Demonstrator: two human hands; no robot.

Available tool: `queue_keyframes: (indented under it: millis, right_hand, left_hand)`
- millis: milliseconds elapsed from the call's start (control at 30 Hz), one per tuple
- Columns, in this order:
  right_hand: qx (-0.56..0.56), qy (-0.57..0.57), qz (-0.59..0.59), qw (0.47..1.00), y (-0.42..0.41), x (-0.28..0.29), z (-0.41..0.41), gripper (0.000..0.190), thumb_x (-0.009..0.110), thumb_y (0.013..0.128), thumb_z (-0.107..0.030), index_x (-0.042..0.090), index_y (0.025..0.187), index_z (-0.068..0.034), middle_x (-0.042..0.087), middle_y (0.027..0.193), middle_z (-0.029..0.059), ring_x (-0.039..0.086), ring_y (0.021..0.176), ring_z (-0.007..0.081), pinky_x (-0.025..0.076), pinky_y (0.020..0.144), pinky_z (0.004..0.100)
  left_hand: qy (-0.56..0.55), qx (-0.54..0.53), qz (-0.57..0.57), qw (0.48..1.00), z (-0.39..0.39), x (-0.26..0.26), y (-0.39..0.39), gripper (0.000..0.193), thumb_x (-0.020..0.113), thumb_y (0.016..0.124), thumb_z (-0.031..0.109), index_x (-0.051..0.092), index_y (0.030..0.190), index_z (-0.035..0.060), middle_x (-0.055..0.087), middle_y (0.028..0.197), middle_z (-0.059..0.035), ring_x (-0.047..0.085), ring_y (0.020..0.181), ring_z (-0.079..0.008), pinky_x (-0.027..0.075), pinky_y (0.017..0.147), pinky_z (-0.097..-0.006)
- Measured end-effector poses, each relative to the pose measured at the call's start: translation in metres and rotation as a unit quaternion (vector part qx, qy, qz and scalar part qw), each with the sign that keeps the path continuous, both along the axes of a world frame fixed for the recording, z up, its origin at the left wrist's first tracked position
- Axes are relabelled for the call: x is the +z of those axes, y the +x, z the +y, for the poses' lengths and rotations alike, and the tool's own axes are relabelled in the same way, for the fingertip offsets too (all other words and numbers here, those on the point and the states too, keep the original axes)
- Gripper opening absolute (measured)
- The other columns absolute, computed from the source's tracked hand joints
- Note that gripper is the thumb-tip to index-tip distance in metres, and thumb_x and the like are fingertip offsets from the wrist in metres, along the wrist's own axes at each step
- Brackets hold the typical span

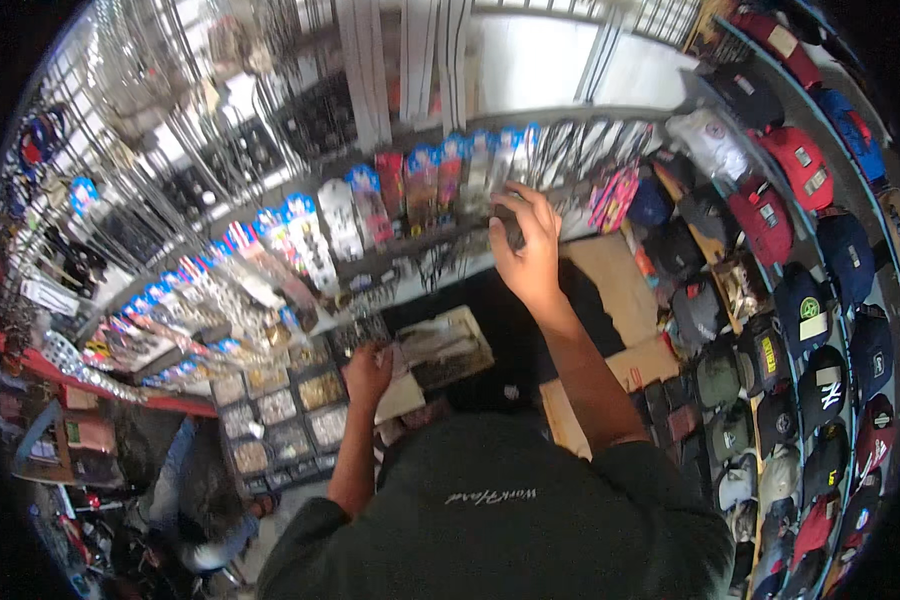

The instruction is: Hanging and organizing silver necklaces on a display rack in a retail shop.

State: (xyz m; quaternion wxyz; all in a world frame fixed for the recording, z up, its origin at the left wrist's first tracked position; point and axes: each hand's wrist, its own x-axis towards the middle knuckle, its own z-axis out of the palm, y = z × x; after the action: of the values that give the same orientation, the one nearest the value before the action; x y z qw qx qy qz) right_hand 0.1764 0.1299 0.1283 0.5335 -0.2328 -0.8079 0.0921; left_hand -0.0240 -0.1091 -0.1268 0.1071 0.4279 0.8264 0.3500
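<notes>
My right hand [529,251] is raised before a row of hanging packets [450,176] with blue header cards. Its fingers are bent, with a gap between thumb and fingertips, and nothing shows between them. Lower and to the left, my left hand [369,373] is at the corner of a black compartment tray [279,375] filled with small silvery and gold-coloured pieces. A pale, translucent piece [401,364] shows by its fingertips, but blur hides whether it is held. Right of that hand lies an open shallow box [450,346] with pale, blurred contents.
Rows of baseball caps [784,330] fill slanted shelves on the right. Chains [150,150] hang from a wire grid at the upper left. Cardboard [615,285] lies beyond my right forearm. At the lower left, a person's jeans-clad leg [176,465] is visible beside a red edge [120,386].
</notes>
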Motion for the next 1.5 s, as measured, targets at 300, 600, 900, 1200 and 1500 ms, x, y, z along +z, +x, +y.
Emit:
queue_keyframes:
  millis: [300, 600, 900, 1200, 1500]
  right_hand:
    - [0.063, 0.11, -0.049, 0.991, -0.039, 0.032, 0.038, 0.046, 0.06, 0.084, 0.003, 0.067, 0.129, -0.008, 0.066, 0.127, 0.0118, 0.059, 0.121, 0.0318, 0.039, 0.103, 0.0455]
    - [-0.016, 0.183, -0.154, 0.971, -0.086, 0.04, 0.093, 0.05, 0.064, 0.08, -0.003, 0.068, 0.13, -0.011, 0.064, 0.132, 0.0071, 0.053, 0.133, 0.0265, 0.034, 0.105, 0.0536]
    - [0.03, 0.008, -0.067, 0.997, -0.004, -0.039, 0.006, 0.04, 0.06, 0.086, 0.0, 0.07, 0.123, -0.011, 0.067, 0.116, 0.0125, 0.061, 0.115, 0.0332, 0.038, 0.104, 0.045]
    - [-0.041, -0.278, -0.118, 0.952, 0.093, -0.189, -0.058, 0.028, 0.064, 0.091, -0.004, 0.072, 0.118, -0.007, 0.071, 0.116, 0.0154, 0.066, 0.111, 0.0378, 0.049, 0.1, 0.0485]
    - [-0.082, -0.415, -0.125, 0.897, 0.136, -0.206, -0.098, 0.027, 0.063, 0.097, -0.006, 0.071, 0.122, -0.004, 0.073, 0.119, 0.0133, 0.069, 0.114, 0.0267, 0.053, 0.099, 0.0364]
  left_hand:
    - [-0.093, -0.05, 0.056, 0.993, 0.001, -0.023, 0.006, 0.039, 0.071, 0.092, 0.04, 0.074, 0.116, 0.0098, 0.074, 0.11, -0.0181, 0.072, 0.101, -0.0388, 0.057, 0.086, -0.0498]
    - [-0.053, -0.034, -0.004, 0.998, 0.013, -0.014, 0.014, 0.033, 0.073, 0.09, 0.028, 0.073, 0.115, 0.0079, 0.07, 0.114, -0.0239, 0.067, 0.106, -0.0442, 0.055, 0.09, -0.0503]
    - [-0.068, 0.0, 0.048, 0.997, -0.016, -0.077, -0.015, 0.029, 0.073, 0.089, 0.029, 0.075, 0.11, 0.0086, 0.072, 0.111, -0.0196, 0.067, 0.108, -0.0399, 0.054, 0.094, -0.0492]
    - [-0.178, -0.07, 0.096, 0.977, 0.029, -0.116, -0.004, 0.041, 0.071, 0.092, 0.031, 0.068, 0.125, 0.0061, 0.062, 0.136, -0.0196, 0.06, 0.123, -0.0411, 0.052, 0.099, -0.0518]
    - [-0.264, -0.068, 0.215, 0.938, 0.043, -0.171, -0.019, 0.05, 0.07, 0.093, 0.038, 0.062, 0.138, 0.0165, 0.058, 0.143, -0.0144, 0.053, 0.132, -0.0378, 0.047, 0.106, -0.0542]
